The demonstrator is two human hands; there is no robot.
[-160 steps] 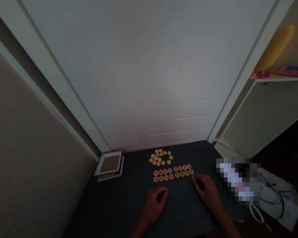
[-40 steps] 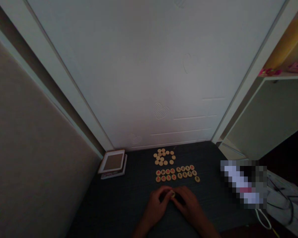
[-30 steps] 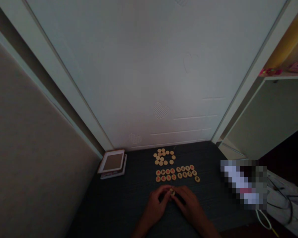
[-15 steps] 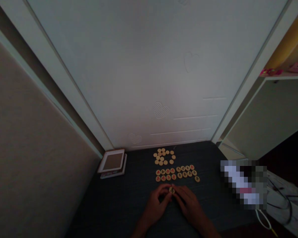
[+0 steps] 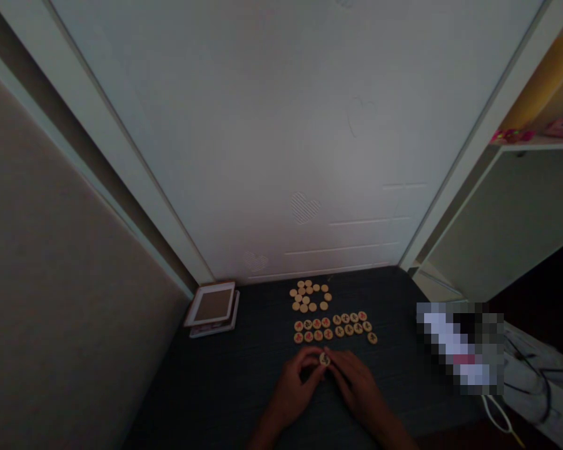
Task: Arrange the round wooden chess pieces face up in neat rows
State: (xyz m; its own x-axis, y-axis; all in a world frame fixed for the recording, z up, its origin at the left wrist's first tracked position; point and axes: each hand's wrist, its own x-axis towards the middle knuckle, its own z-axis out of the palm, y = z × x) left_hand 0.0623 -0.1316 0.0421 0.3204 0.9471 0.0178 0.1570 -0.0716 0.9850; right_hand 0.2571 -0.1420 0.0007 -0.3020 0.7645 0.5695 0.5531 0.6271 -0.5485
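Near the worktop's [image 5: 234, 381] front edge, your left hand [image 5: 296, 386] and right hand [image 5: 356, 382] pinch one round piece [image 5: 324, 359] between their fingertips, marked face up; it sits just frontward of the two rows [image 5: 318, 335], the right hand nearer the lone end piece [image 5: 372, 338].

Tabletop [image 5: 263, 312], far left corner: stacked frames [image 5: 214, 307]. Right: yellow object [image 5: 544, 84] on shelf [image 5: 535, 145].

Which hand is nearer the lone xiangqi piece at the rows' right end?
Right. The right hand is on that xiangqi piece's near side, slightly left; the left hand is farther left.
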